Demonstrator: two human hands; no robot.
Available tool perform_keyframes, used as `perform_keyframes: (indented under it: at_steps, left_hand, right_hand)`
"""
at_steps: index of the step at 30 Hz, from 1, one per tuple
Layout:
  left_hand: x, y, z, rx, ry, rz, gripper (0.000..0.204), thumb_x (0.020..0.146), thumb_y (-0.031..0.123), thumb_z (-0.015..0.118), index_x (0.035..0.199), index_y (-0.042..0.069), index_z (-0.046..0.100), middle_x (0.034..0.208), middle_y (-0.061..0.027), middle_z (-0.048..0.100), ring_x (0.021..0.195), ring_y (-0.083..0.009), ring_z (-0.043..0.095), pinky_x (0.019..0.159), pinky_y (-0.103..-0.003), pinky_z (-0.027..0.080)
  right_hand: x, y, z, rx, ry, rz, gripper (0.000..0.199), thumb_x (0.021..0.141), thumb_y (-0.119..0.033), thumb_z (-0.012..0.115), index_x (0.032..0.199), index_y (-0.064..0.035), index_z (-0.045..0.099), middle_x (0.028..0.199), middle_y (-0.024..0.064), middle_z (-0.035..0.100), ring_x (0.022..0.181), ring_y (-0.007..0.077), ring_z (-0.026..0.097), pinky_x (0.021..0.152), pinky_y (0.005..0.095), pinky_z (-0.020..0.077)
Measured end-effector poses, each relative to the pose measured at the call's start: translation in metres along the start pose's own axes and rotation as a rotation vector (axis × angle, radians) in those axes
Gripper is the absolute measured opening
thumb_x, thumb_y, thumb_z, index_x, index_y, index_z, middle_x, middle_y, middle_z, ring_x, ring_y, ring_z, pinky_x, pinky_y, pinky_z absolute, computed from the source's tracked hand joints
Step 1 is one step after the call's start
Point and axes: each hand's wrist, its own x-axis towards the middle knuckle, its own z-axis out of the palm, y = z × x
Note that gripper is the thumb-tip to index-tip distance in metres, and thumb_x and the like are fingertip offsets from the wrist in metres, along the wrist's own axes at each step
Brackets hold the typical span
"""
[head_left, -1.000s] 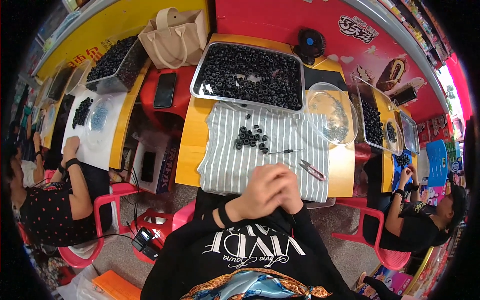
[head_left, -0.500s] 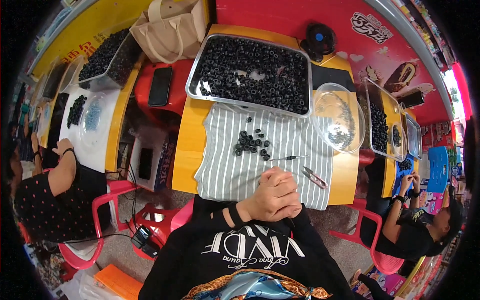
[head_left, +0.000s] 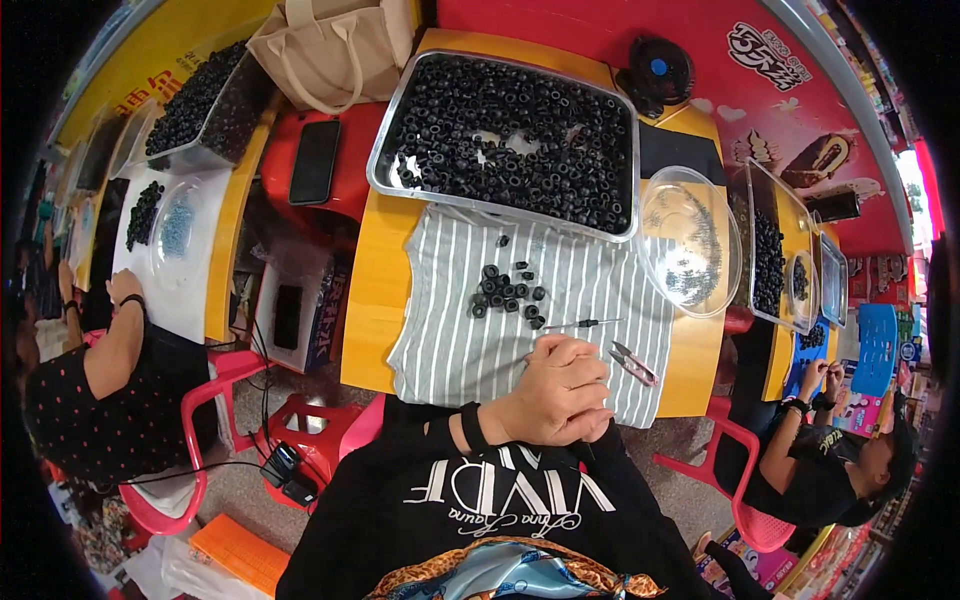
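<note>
Left hand (head_left: 535,402) and right hand (head_left: 596,430) clasped, fingers folded, contents I cannot tell; small pile of black rings (head_left: 508,291) lies out, well-filled tray (head_left: 452,203) seemingly left, snips (head_left: 634,366) idle.

Watching the head feed: left lens of a side-by-side pair, worn on the person's head. It looks steeply down and forward. Nearest to me, along the lower edge: blue scarf (head_left: 505,572) and black shirt (head_left: 400,510), almost straight below. Clasped hands (head_left: 560,390) sit just under and right of frame centre, near. Yellow table (head_left: 372,330) lies past them; red wall (head_left: 560,22) farther off, at the top. Fisheye is wide enough to catch seated neighbours on the left (head_left: 125,400) and right (head_left: 825,465). Straight edges bow toward a black rim. Upright, unmirrored.
</note>
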Motion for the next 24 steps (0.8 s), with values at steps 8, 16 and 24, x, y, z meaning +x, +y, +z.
perform_keyframes:
  at_steps: [8, 16, 24]
  left_hand:
    - [-0.005, -0.006, 0.001, -0.007, 0.056, -0.002, 0.018, 0.070, 0.025, 0.070, 0.079, 0.011, 0.063, 0.096, -0.0027, 0.058, 0.104, -0.0279, 0.053, 0.090, -0.044, 0.032]
    - [-0.006, 0.003, -0.002, -0.047, 0.222, 0.023, 0.028, 0.077, 0.012, 0.067, 0.102, -0.001, 0.063, 0.111, -0.0162, 0.060, 0.102, -0.0329, 0.056, 0.089, -0.043, 0.043]
    - [-0.035, -0.009, -0.054, 0.113, 0.587, -0.302, 0.012, 0.087, 0.001, 0.058, 0.097, -0.003, 0.064, 0.097, -0.0166, 0.062, 0.085, -0.0271, 0.061, 0.077, -0.032, 0.048]
  right_hand:
    - [0.008, -0.003, 0.011, 0.078, 0.018, 0.072, 0.019, 0.076, -0.001, 0.065, 0.095, -0.0012, 0.064, 0.086, 0.0056, 0.061, 0.074, 0.0166, 0.060, 0.062, 0.0296, 0.0465]
    - [0.004, -0.021, 0.002, 0.127, 0.053, 0.085, 0.018, 0.076, -0.001, 0.065, 0.094, -0.0011, 0.064, 0.084, 0.0053, 0.061, 0.074, 0.0156, 0.059, 0.062, 0.0294, 0.0460]
    - [-0.008, -0.033, -0.002, 0.239, 0.187, 0.121, 0.030, 0.083, 0.003, 0.062, 0.113, -0.0036, 0.063, 0.082, 0.0026, 0.059, 0.074, 0.0099, 0.055, 0.065, 0.0238, 0.0434]
